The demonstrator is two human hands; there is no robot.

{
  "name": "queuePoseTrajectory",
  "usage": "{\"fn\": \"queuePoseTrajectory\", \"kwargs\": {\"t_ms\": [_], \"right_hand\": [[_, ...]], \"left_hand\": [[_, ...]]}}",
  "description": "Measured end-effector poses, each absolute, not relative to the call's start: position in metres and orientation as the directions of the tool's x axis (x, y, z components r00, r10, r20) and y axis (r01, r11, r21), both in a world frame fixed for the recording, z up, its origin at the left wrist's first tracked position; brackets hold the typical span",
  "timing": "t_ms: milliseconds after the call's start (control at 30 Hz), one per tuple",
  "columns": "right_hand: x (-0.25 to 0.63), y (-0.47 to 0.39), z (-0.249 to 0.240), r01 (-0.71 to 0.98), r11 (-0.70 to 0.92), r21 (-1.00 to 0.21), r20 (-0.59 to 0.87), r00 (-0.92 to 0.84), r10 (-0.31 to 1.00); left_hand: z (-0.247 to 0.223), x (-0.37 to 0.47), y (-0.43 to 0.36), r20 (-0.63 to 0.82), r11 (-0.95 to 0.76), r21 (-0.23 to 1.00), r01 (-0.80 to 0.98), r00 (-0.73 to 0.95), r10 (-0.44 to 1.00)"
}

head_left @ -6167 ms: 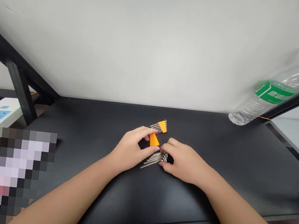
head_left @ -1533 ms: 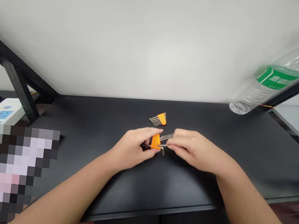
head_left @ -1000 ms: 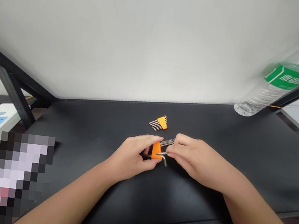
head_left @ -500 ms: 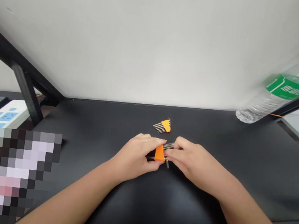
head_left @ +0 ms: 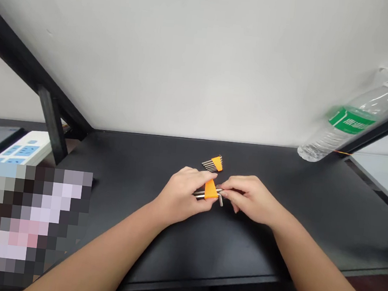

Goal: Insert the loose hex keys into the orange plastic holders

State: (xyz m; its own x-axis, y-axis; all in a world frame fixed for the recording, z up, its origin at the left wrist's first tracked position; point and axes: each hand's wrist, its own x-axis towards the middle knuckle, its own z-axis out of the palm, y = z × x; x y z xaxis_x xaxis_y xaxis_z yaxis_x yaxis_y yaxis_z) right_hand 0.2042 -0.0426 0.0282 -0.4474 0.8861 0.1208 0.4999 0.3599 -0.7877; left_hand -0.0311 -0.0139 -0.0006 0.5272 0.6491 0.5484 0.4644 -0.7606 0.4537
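My left hand (head_left: pixel 188 192) is closed around an orange hex key holder (head_left: pixel 211 189), its thumb and fingers gripping opposite edges. Metal shafts stick out of the holder's left side, and the bent end of one hex key (head_left: pixel 221 200) hangs down at its right. Pinched between the thumb and finger of my right hand (head_left: pixel 251 198) is another hex key (head_left: pixel 219 190), which reaches into the holder. Other metal ends by the right fingertips are partly hidden. Just beyond both hands, a second hex key set (head_left: pixel 215 163) in an orange holder lies on the black table (head_left: pixel 136 157).
A clear plastic bottle (head_left: pixel 343 123) with a green label stands at the back right, near a black frame bar. White power strips (head_left: pixel 25 149) lie at the left, beyond a black strut (head_left: pixel 52 122). A pixelated patch covers the lower left. A pale wall rises behind.
My right hand has gone from holding several hex keys to pinching one at the holder. A second shaft now shows on the holder's left side. The camera view has shifted slightly.
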Motion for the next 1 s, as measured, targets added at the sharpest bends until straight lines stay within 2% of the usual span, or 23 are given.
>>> {"fn": "queuePoseTrajectory", "kwargs": {"t_ms": [100,233,300,367,467,533,633,767,900,1000], "right_hand": [[0.2,-0.044,0.026,0.474,0.367,-0.8,0.089,-0.512,0.855],[0.196,-0.043,0.023,0.522,0.336,-0.784,0.052,-0.484,0.873],[0.193,-0.043,0.022,0.55,0.325,-0.769,0.027,-0.48,0.877],[0.191,-0.042,0.021,0.561,0.381,-0.735,0.057,-0.509,0.859],[0.195,-0.039,0.02,0.586,0.504,-0.635,0.157,-0.541,0.826],[0.203,-0.036,0.017,0.652,0.52,-0.552,0.172,-0.521,0.836],[0.212,-0.034,0.012,0.767,0.492,-0.412,0.113,-0.492,0.863],[0.21,-0.034,0.011,0.836,0.488,-0.25,0.024,-0.499,0.866],[0.202,-0.036,0.013,0.869,0.491,-0.066,0.008,-0.492,0.871],[0.2,-0.036,0.012,0.876,0.482,0.01,0.026,-0.482,0.876]], "left_hand": [[0.001,-0.029,-0.016,0.497,-0.752,0.439,0.492,0.564,0.659],[-0.002,-0.029,-0.014,0.405,-0.72,0.436,0.54,0.597,0.693],[-0.005,-0.029,-0.013,0.393,-0.734,0.417,0.535,0.623,0.677],[-0.008,-0.028,-0.012,0.396,-0.749,0.397,0.531,0.637,0.661],[-0.007,-0.028,-0.012,0.356,-0.716,0.396,0.575,0.623,0.697],[-0.004,-0.028,-0.011,0.308,-0.666,0.412,0.622,0.592,0.744],[0.001,-0.029,-0.01,0.269,-0.604,0.43,0.671,0.544,0.795],[0.002,-0.03,-0.008,0.25,-0.598,0.436,0.673,0.547,0.799],[0.0,-0.031,-0.006,0.246,-0.601,0.436,0.669,0.554,0.795],[0.001,-0.031,-0.007,0.254,-0.601,0.432,0.673,0.548,0.797]]}}
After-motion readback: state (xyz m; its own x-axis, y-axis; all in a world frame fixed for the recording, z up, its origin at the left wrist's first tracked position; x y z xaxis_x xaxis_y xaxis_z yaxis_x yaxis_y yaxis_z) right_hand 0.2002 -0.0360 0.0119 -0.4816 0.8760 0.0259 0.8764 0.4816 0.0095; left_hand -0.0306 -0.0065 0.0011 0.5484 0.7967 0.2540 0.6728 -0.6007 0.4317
